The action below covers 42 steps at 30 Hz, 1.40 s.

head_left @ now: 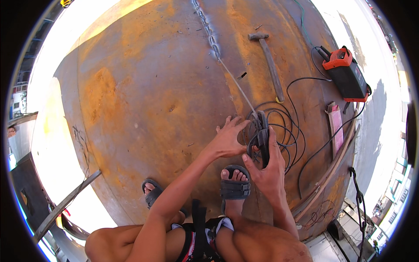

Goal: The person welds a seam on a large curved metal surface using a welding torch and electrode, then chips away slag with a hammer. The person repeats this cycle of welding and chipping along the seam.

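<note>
My right hand is closed around a black welding electrode holder. A thin grey welding rod is clamped in its jaws and slants up and left. The rod's far tip is at the lower end of a rough weld bead on the rusty steel plate. My left hand is just left of the holder with fingers spread; its thumb side comes close to the holder, and I cannot tell whether they touch. Black cable lies in loops behind the holder.
A hammer lies on the plate right of the rod. Farther right stand an orange-and-black welding machine and a pink-and-white carton. Wooden strips and a hanging chain run along the right edge. My sandalled feet are below my hands.
</note>
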Each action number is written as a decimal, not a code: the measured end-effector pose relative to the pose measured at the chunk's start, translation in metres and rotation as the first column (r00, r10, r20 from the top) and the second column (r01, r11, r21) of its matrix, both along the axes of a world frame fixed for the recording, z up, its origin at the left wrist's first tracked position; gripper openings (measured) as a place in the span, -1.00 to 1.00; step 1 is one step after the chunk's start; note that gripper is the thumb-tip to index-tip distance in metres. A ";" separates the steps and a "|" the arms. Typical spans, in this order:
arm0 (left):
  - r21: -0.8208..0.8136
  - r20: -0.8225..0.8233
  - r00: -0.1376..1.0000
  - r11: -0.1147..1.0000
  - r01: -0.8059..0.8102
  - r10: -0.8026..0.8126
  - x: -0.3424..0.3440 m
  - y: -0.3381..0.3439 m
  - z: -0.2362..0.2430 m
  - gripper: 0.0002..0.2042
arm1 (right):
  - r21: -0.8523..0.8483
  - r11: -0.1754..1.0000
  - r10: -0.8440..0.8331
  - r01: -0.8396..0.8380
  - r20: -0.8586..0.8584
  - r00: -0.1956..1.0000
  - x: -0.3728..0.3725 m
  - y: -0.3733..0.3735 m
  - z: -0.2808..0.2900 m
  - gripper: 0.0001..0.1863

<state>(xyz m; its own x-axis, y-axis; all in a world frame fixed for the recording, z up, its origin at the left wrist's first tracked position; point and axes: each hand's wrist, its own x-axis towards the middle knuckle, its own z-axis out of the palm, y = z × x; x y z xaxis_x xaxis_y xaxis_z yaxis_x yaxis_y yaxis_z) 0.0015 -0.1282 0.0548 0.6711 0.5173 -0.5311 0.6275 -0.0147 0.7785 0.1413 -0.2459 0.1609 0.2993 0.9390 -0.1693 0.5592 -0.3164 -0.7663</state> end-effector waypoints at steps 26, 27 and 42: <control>-0.001 0.016 1.000 1.000 -0.003 0.003 -0.001 -0.003 -0.006 0.08 | -0.012 1.000 0.014 -0.014 0.031 0.999 -0.004 0.002 0.010 0.08; -0.005 0.021 1.000 1.000 -0.007 0.007 -0.001 -0.003 -0.007 0.07 | -0.009 1.000 0.015 -0.015 0.035 0.999 -0.004 0.004 0.011 0.08; -0.002 0.030 1.000 1.000 -0.009 0.009 -0.001 -0.003 -0.006 0.08 | -0.008 1.000 0.009 -0.009 0.021 1.000 -0.006 0.005 0.014 0.07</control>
